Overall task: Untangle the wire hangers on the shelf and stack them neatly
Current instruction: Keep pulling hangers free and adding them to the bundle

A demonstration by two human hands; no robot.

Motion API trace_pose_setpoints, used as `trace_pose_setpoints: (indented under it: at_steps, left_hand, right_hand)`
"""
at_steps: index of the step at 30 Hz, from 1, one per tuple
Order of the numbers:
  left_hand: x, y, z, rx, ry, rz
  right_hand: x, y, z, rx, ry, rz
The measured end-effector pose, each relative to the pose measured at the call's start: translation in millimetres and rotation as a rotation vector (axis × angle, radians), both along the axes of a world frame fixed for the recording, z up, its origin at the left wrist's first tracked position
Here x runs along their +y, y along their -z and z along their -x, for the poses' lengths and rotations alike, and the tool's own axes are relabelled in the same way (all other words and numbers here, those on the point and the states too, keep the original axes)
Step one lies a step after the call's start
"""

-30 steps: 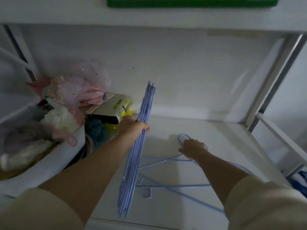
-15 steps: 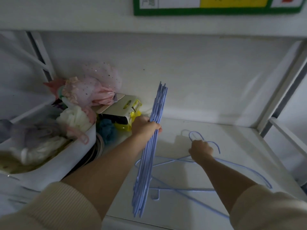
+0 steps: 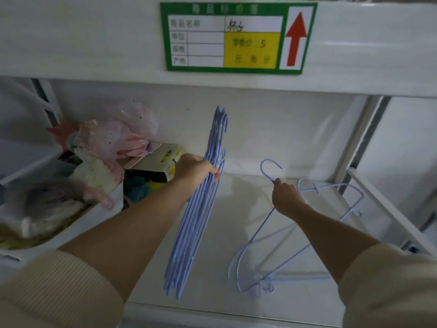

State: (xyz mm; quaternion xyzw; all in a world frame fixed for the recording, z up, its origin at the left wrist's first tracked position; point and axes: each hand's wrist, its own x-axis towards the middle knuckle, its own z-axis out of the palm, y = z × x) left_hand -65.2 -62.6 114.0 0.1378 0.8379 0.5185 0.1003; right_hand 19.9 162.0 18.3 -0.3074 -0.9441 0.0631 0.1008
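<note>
Clutter, far left: white bin (image 3: 71, 233) packed w/ soft pale items, pink netted bundle (image 3: 123, 133) heaped at the back; yellow-and-white carded pack (image 3: 163, 157) and a teal puff (image 3: 137, 188) wedged just beside it — all crowding the shelf's left end.
Left hand (image 3: 196, 171): fingers wrapped shut round the stacked hangers (image 3: 196, 218), gripping near their upper part.
Stacked hangers: blue wire, pressed flat together, standing on edge, hooks up toward the back wall, lower ends down near the shelf's front lip; just right of the clutter, touching or not — cannot tell.
Shelf (image 3: 224, 233): white, bare in the middle between the stack and the loose wires.
Right hand (image 3: 286, 197): fingers closed on the neck of a loose hanger (image 3: 264, 230), hook sticking up above the fist.
Loose hanger: tilted, bottom corner at the shelf's front, overlapping more blue wire there.
Other hanger (image 3: 350, 200): at the right rear, behind the right hand, near the shelf upright (image 3: 354, 147).
Price label (image 3: 238, 36): green-bordered, red arrow, on the shelf edge above.
</note>
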Motion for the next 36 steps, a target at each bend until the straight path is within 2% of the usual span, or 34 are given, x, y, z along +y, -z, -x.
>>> trace_pose_setpoints:
  at_steps: [5, 12, 17, 28, 36]
  left_hand:
    - [10, 9, -15, -0.026, 0.012, -0.059]
    - [21, 26, -19, -0.042, -0.016, -0.094]
    - [25, 34, -18, -0.064, -0.02, -0.089]
    - [35, 32, -17, -0.049, -0.042, -0.052]
    - [45, 34, -19, -0.053, -0.063, -0.023]
  right_hand:
    - [-8, 8, -5, 0.016, -0.081, 0.139]
    - [-1, 17, 2, 0.253, -0.071, 0.307]
    - [3, 41, -2, 0.221, -0.08, 0.367]
    - [18, 38, 8, 0.184, -0.106, 0.411]
    - [27, 47, 0, 0.114, -0.117, 0.55]
